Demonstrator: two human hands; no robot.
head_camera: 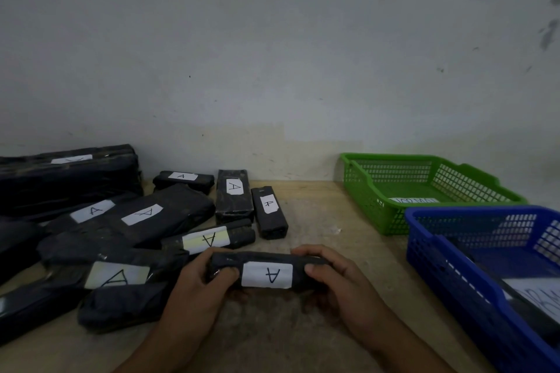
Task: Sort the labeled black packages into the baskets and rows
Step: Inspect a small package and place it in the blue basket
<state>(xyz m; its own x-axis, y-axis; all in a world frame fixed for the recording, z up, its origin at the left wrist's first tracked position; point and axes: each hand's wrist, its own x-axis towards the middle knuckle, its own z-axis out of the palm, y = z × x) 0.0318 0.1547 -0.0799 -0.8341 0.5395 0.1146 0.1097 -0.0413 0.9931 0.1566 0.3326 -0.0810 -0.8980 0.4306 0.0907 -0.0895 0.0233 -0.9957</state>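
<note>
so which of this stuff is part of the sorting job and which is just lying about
Job: held package labelled A, gripped at its ends by left hand and right hand; pile of A-labelled packages; green basket; blue basket.
Just there: wooden table; scuffed wall.
</note>
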